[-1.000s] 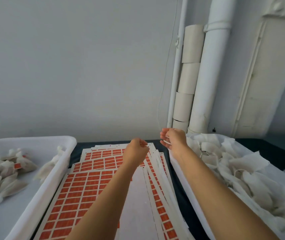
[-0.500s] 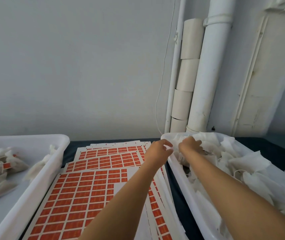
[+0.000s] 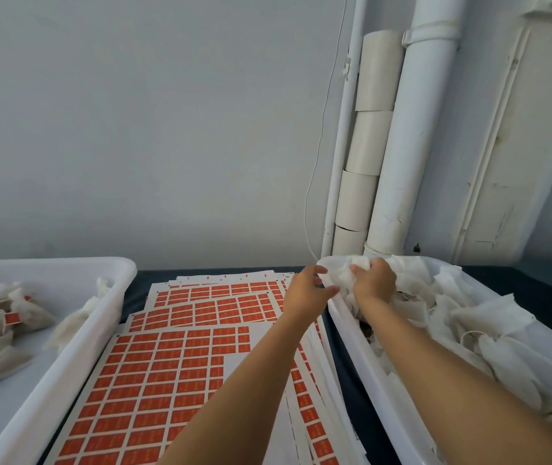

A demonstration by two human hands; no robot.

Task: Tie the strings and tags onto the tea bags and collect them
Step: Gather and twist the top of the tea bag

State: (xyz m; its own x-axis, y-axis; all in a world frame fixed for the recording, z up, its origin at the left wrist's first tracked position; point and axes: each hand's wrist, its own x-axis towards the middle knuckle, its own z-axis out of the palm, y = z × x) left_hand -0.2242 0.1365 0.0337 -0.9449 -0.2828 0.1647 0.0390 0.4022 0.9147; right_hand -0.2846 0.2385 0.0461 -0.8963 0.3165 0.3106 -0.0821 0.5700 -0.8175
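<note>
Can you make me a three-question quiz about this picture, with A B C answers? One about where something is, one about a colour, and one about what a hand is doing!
1. Where are the sheets of tags?
A. Between the two tubs
B. Inside the right tub
C. On the wall

2. What colour are the tags?
A. Blue
B. Orange-red
C. Green

3. What is the right hand doing?
A. Lying flat on the tags
B. Resting in the left tub
C. Gripping a tea bag in the right tub

Answers: 1 A, the sheets lie between the left tub and the right tub. 2 B, the rows are orange-red on white. 3 C, its fingers curl into white bag material at the tub's far corner.
</note>
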